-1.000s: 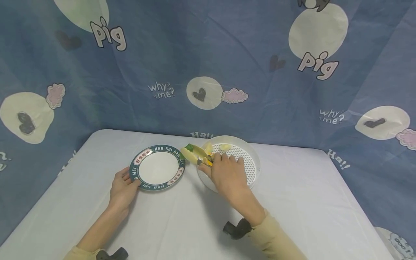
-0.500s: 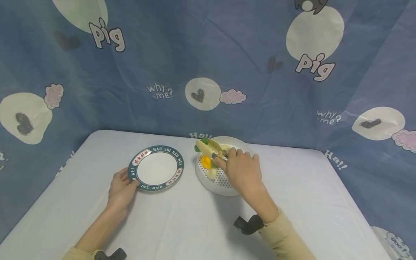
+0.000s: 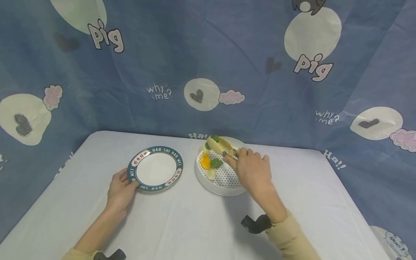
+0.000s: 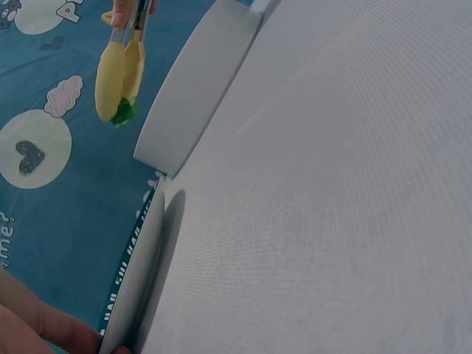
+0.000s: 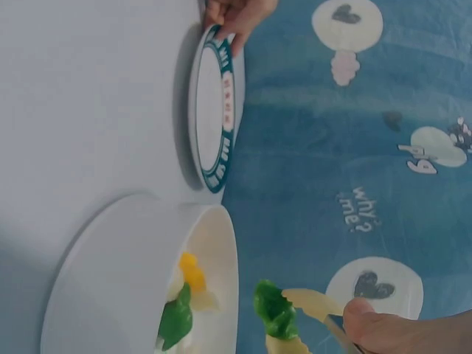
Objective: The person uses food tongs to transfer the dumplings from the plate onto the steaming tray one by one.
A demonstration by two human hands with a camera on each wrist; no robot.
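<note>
My left hand (image 3: 121,189) grips the near-left rim of a white plate (image 3: 157,168) with a green lettered border; nothing lies on it. My right hand (image 3: 255,173) holds a pair of tongs (image 3: 224,146) with pale yellow scoop-shaped heads. Between those heads sits a leafy-looking green piece (image 5: 276,310), above the white steamer basket (image 3: 224,191) with a perforated floor. Inside the basket are a yellow piece (image 3: 205,161), another green piece (image 3: 216,163) and a pale piece (image 3: 211,174). The right hand and tongs hide part of the basket's floor.
A white cloth (image 3: 182,224) covers the table. Behind it hangs a blue printed curtain (image 3: 156,115), close to the basket's far side. Plate and basket stand side by side with a narrow gap between them.
The right hand has moved right with the tongs and their green piece, from near the plate's right rim to over the basket. Pieces in the basket have come into sight. The left hand stays put.
</note>
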